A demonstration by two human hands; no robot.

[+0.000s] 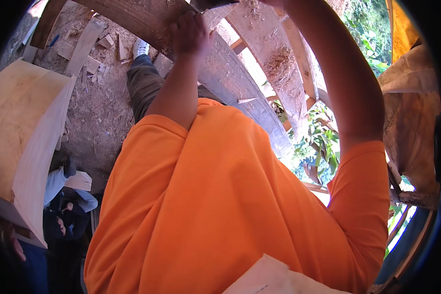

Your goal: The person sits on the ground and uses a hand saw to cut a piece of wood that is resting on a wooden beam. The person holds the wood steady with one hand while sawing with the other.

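Note:
My left hand [191, 33] is at the top, over a long brown wooden plank [132, 19], with its fingers curled. Beside its fingertips shows part of a dark object [213, 4], cut off by the upper edge; its kind cannot be made out. What the left fingers hold, if anything, is hidden. Only a sliver of my right hand [273, 2] shows at the top edge, its fingers out of view, near the right end of that dark object. A greyish plank [235, 83] runs slantwise below my hands, and wood shavings [281, 63] lie on a wide board [259, 36].
Offcuts [105, 41] and wood chips litter the dirt floor [95, 108] at left. A large pale wooden slab [24, 112] stands at far left, with a seated person [68, 210] below it. Green plants [323, 137] show through gaps at right, near brown sheeting [411, 132].

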